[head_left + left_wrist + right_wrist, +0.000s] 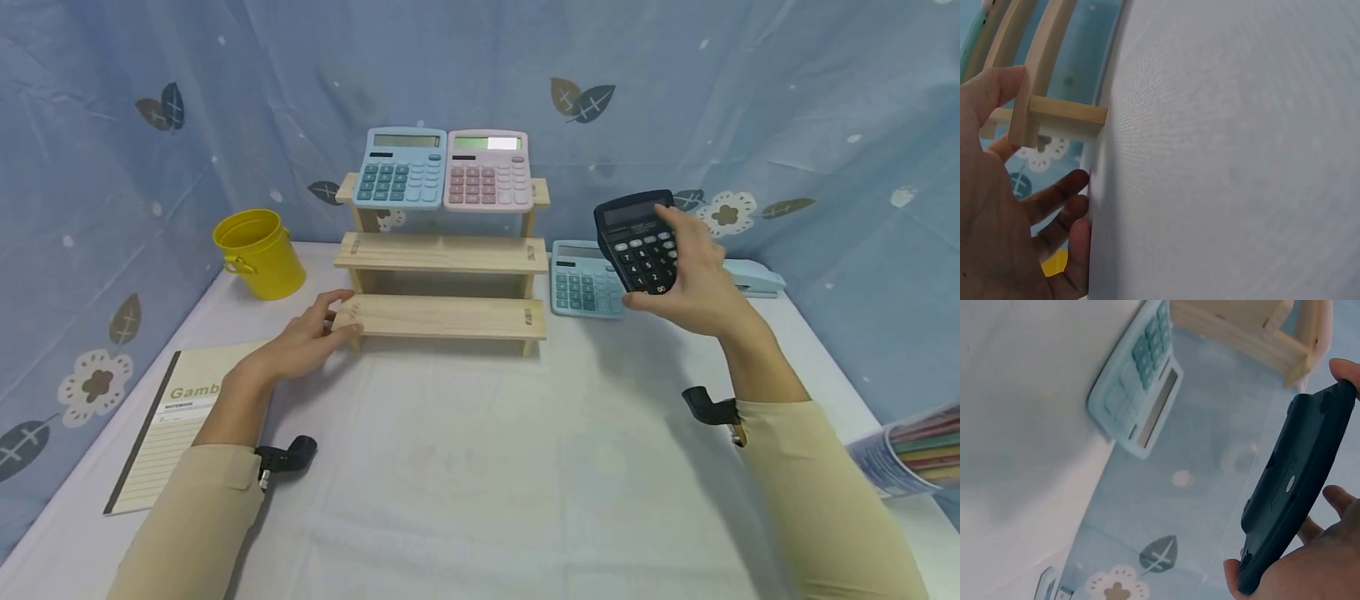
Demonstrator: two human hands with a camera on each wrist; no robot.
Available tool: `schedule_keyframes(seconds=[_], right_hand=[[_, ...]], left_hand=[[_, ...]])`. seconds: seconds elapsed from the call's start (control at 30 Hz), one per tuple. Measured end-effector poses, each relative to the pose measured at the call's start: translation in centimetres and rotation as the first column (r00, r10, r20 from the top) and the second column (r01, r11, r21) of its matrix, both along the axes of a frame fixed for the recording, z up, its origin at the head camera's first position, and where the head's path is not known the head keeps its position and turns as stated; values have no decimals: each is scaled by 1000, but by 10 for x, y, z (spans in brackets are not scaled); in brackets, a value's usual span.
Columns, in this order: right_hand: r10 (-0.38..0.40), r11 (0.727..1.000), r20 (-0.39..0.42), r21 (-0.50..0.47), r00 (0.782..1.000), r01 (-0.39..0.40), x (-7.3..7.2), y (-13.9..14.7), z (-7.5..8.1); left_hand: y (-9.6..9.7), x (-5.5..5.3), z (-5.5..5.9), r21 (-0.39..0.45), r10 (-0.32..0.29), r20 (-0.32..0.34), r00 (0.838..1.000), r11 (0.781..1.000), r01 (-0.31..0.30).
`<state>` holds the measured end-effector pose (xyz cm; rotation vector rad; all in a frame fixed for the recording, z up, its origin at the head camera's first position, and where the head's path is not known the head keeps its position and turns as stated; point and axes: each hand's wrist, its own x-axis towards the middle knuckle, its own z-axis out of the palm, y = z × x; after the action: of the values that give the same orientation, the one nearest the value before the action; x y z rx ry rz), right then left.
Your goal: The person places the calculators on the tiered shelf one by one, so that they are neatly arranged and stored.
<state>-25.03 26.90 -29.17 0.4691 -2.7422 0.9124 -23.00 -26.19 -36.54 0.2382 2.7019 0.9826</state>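
My right hand (705,287) holds a black calculator (641,250) in the air by its edges, to the right of a three-tier wooden stand (442,317). In the right wrist view the dark back of the calculator (1291,481) shows, with fingers at both ends. At the stand's bottom left end, my left hand (303,337) pinches the lowest board between thumb and forefinger, its other fingers loosely bent beside it. On the top tier a light blue calculator (401,171) and a pink calculator (487,173) lean side by side. The middle and bottom tiers are bare.
Another light blue calculator (581,287) lies right of the stand, partly behind the black one. A light blue stapler-like object (753,277) lies behind my right wrist. A yellow bucket (262,258) and a notepad (176,425) are left; a pencil-filled tub (892,467) is right.
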Motion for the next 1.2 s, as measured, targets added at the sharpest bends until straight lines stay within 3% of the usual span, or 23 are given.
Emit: schedule_keyframes(seconds=[0.27, 0.47, 0.7, 0.9, 1.2], right_hand=[[50, 999, -51, -16, 997, -51, 6, -15, 1], [136, 988, -106, -61, 985, -143, 9, -23, -3], [216, 973, -91, -68, 972, -223, 18, -38, 2], [315, 945, -116, -54, 942, -322, 27, -56, 13], [363, 930, -107, -14, 926, -367, 36, -78, 14]], left_hand=[[0, -1, -2, 0, -3, 3, 1000, 1000, 3], [-1, -2, -3, 0, 0, -3, 1000, 1000, 0], [-3, -2, -3, 5, 3, 1, 1000, 1000, -3], [-2, -1, 0, -2, 2, 2, 1000, 1000, -2], [-3, -2, -2, -8, -3, -3, 1000, 1000, 3]])
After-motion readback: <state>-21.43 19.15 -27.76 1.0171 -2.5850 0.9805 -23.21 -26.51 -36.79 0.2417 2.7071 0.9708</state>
